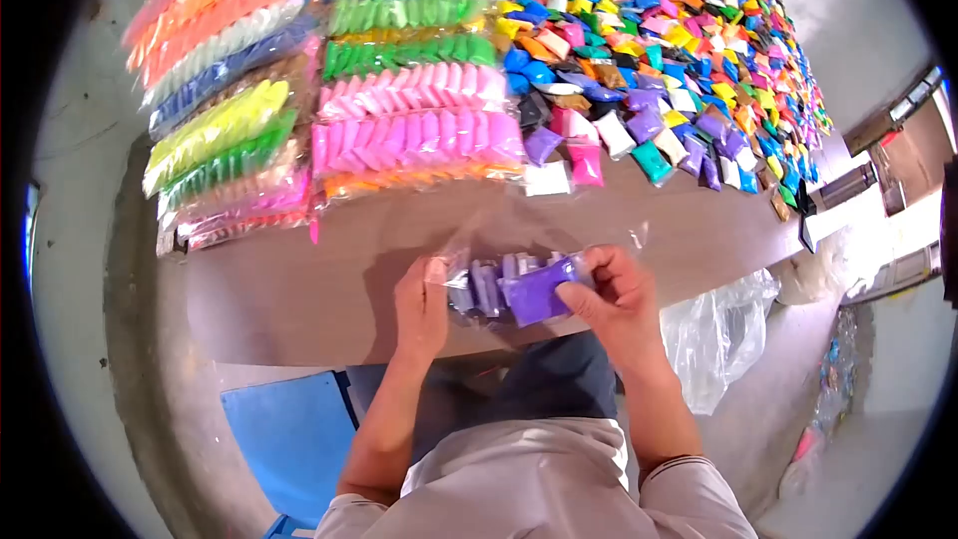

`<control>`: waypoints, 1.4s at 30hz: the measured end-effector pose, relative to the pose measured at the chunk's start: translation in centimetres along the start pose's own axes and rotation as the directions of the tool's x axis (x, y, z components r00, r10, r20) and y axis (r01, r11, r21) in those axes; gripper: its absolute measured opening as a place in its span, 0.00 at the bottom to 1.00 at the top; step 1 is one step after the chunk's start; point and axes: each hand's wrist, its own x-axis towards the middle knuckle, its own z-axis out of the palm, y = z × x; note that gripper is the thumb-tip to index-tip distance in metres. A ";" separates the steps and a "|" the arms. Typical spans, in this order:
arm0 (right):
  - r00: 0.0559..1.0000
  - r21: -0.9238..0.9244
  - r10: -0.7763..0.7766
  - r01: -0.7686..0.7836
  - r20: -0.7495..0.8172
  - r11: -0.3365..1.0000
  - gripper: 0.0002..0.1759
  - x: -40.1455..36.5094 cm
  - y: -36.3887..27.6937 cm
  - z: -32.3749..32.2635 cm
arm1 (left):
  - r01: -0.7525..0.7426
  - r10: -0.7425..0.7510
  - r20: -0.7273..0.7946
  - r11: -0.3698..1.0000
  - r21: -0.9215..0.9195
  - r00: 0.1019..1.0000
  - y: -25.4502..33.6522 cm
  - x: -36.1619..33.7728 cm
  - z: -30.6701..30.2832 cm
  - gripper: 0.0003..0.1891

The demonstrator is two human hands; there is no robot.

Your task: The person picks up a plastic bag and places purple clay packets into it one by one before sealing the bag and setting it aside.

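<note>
The left hand (420, 305) pinches the near-side edge of a clear bag (496, 232) between thumb and fingers. The right hand (611, 295) is closed on a purple packet (536, 292), thumb on top, at the bag's other end. The bag sits between the two hands, just above the tabletop (299, 284), and more purple pieces show inside it beside the left thumb.

The work looks like seating this packet in line with the others. It would probably go best with the left pinch firm so the film stays taut. The right hand could slide the packet in flat rather than tilted. Beyond both hands lie wrapped bundles (411, 130) and a heap of loose packets (659, 50), well apart from the bag.
</note>
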 end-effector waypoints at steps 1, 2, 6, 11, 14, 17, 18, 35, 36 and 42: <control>0.998 0.073 0.028 -0.024 -0.060 0.997 0.11 -0.2 0.1 -1.3 | -0.002 0.002 0.018 1.000 -0.008 1.000 -0.2 0.0 0.2 0.18; 0.992 0.147 0.059 -0.041 -0.116 0.988 0.11 -0.4 0.2 -2.3 | -0.030 0.030 0.006 0.999 -0.015 1.000 -0.5 0.1 0.2 0.19; 0.972 0.164 0.062 -0.024 -0.227 0.986 0.10 -1.3 1.0 -4.2 | -0.062 0.062 0.003 0.997 -0.034 0.998 -0.8 0.1 0.2 0.19; 0.862 -0.037 -0.118 0.115 -0.492 0.993 0.08 -0.8 1.6 -5.2 | -0.070 0.070 -0.002 0.997 -0.011 0.998 -1.1 0.0 -0.1 0.20; 0.806 -0.217 -0.251 0.156 -0.537 0.964 0.08 -0.4 1.5 -4.9 | -0.061 0.061 -0.011 0.998 0.004 0.998 -0.7 0.0 0.0 0.21; 0.755 -0.508 -0.468 0.208 -0.460 0.836 0.08 0.2 2.1 -4.5 | -0.032 0.033 0.011 0.999 -0.026 0.999 -0.5 0.0 0.0 0.21; 0.738 -0.640 -0.559 0.228 -0.378 0.734 0.09 0.5 2.5 -4.4 | -0.038 0.038 0.015 0.999 -0.035 0.999 -0.4 0.0 0.0 0.21; 0.857 -0.752 -0.495 0.231 -0.143 0.617 0.19 -1.9 1.3 -8.5 | -0.046 0.049 0.032 0.996 -0.081 0.998 -0.1 0.2 -0.2 0.21; 0.857 -0.750 -0.496 0.234 -0.141 0.618 0.19 -1.8 1.1 -8.2 | -0.038 0.040 0.030 0.996 -0.081 0.999 -0.2 0.2 -0.2 0.21; 0.986 -0.753 -0.162 0.132 0.034 0.645 0.60 -1.4 3.5 -8.3 | 0.004 -0.004 0.006 0.996 -0.085 1.000 -0.6 0.1 -0.1 0.22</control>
